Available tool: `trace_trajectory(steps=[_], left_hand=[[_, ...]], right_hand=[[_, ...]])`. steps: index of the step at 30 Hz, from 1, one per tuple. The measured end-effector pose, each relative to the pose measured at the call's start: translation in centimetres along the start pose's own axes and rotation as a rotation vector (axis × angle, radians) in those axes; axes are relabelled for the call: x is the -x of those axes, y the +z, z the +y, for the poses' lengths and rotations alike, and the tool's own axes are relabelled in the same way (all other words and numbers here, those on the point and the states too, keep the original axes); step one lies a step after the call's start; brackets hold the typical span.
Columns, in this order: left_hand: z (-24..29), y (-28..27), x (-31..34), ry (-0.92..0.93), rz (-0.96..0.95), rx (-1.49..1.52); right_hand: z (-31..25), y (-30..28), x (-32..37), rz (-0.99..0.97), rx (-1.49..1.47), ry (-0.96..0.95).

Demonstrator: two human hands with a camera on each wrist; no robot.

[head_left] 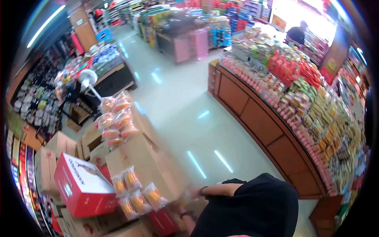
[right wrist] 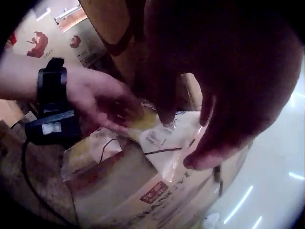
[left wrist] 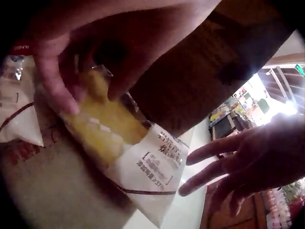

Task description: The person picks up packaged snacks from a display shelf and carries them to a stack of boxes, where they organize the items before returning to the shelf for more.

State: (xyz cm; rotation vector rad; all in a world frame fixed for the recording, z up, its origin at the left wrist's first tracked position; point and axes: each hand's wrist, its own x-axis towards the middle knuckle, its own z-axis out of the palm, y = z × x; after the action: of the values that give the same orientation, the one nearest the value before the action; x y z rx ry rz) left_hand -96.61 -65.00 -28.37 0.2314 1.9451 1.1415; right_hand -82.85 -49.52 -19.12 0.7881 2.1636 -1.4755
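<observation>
My left hand [left wrist: 138, 33] pinches a packaged bread [left wrist: 107, 131] between thumb and fingers. Yellow bread shows through the clear part of the wrapper, and the other end is white with print and a dark stripe. Beside that white end is my right hand [left wrist: 262, 157], fingers spread and relaxed; in the right wrist view it looms dark over the packet. Under the packet lies a cardboard carton [right wrist: 114, 186] with red print. A second bread packet [right wrist: 90, 152] rests next to it. Both hands are blurred in the head view, low beside the carton.
More bread packets [head_left: 138, 199] lie in rows on the cartons, with another group [head_left: 118, 118] farther along. A red and white box [head_left: 85, 187] stands to the left. Across the shiny aisle floor [head_left: 177, 106] runs a brown counter [head_left: 260, 122] heaped with packaged goods.
</observation>
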Motion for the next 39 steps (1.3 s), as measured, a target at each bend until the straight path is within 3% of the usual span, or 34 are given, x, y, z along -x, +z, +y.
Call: trace_trajectory(steps=[1, 4, 7, 10, 14, 15, 17, 18, 19, 20, 22, 23, 25, 27, 29, 32, 34, 36, 39], left_hand=[[-0.1, -0.1, -0.3, -0.035, -0.045, -0.017], [-0.6, -0.5, -0.6, -0.1, -0.145, -0.067], [-0.5, -0.9, -0.6, -0.111, -0.217, -0.084], [0.0, -1.2, -0.4, -0.091, -0.298, -0.081], [0.5, 0.2, -0.4, -0.054, -0.427, -0.042], [0.8, 1.0, -0.3, -0.035, -0.481, -0.011], [1.7, 2.4, 0.3, 0.023, -0.617, 0.082], [2.7, 3.2, 0.6, 0.057, -0.715, 0.153], [1.7, 3.7, 0.5, -0.024, -0.666, 0.068], [2.1, 4.8, 0.9, -0.136, -0.619, -0.01], [5.0, 7.5, 3.0, -0.354, -0.564, -0.091], [7.8, 9.2, 5.5, -0.384, -0.576, -0.13], [13.4, 13.0, 10.9, 0.027, -0.776, -0.384], [15.1, 16.8, 13.1, 0.082, -0.911, -0.365], [15.8, 21.2, 13.7, -0.229, -0.97, -0.097], [19.1, 30.8, 19.1, 0.142, -1.054, -0.591], [19.8, 37.2, 23.0, 0.019, -1.238, -0.55], [21.1, 42.4, 30.8, 0.056, -1.408, -0.586], [18.5, 47.1, 35.2, 0.092, -1.833, -0.58]], right_hand=[[0.0, 0.3, -0.4, -0.055, -0.188, 0.038], [-1.2, 0.6, 1.8, 0.167, -0.316, 0.112], [-1.0, -0.8, 1.0, 0.047, -0.205, 0.146], [3.9, 0.9, -1.4, 0.179, -0.161, 0.056], [8.1, -2.1, 1.1, 0.137, -0.057, -0.04], [11.8, -1.5, -0.3, 0.129, -0.034, -0.099], [13.1, -2.7, 1.5, 0.219, 0.009, -0.043], [11.0, -5.0, 5.7, 0.313, 0.026, 0.074], [9.9, -6.8, 9.3, 0.405, 0.041, 0.193], [9.8, -7.8, 11.9, 0.577, -0.072, 0.13], [10.5, -8.8, 16.9, 0.91, -0.301, 0.0], [10.6, -10.1, 20.0, 0.811, -0.621, -0.054], [10.0, -13.2, 27.9, 0.694, -1.079, -0.22], [8.9, -15.5, 35.8, 0.674, -1.354, -0.447], [9.3, -16.5, 41.5, 0.809, -1.385, -0.577], [11.1, -17.2, 47.7, 0.942, -1.403, -0.783], [12.7, -17.2, 50.2, 1.004, -1.398, -0.884], [14.3, -16.9, 52.2, 1.076, -1.375, -0.94], [18.2, -16.5, 54.6, 1.187, -1.302, -0.928]])
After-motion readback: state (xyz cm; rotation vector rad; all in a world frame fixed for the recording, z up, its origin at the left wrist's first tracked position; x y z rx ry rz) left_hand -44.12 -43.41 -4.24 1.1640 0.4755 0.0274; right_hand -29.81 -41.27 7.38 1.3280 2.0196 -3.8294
